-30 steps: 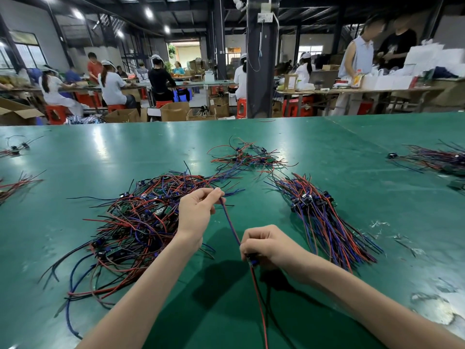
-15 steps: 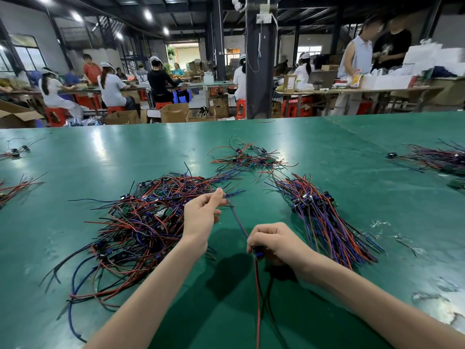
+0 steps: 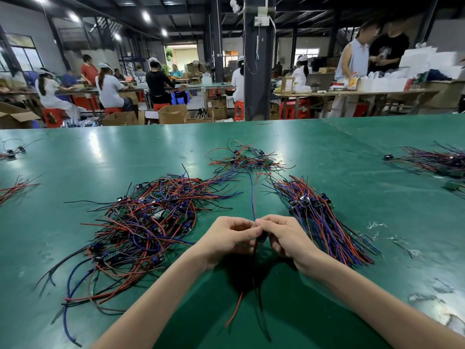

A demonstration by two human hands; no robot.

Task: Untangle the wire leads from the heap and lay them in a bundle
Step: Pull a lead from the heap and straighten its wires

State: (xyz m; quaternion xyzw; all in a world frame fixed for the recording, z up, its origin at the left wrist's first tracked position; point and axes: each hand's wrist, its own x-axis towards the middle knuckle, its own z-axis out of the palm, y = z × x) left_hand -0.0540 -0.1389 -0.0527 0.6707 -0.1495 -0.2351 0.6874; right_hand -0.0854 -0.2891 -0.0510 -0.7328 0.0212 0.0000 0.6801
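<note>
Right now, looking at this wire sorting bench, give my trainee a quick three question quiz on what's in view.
1. True or false: the left hand and right hand meet on one wire lead.
2. Which side of the hands is the tangled heap on: A) left, B) right?
3. Fill in: the straightened bundle lies on the ____ table.

Key: 1 true; 2 A; 3 green.

Head-worn view, forward and down, close over green table (image 3: 105, 157).
</note>
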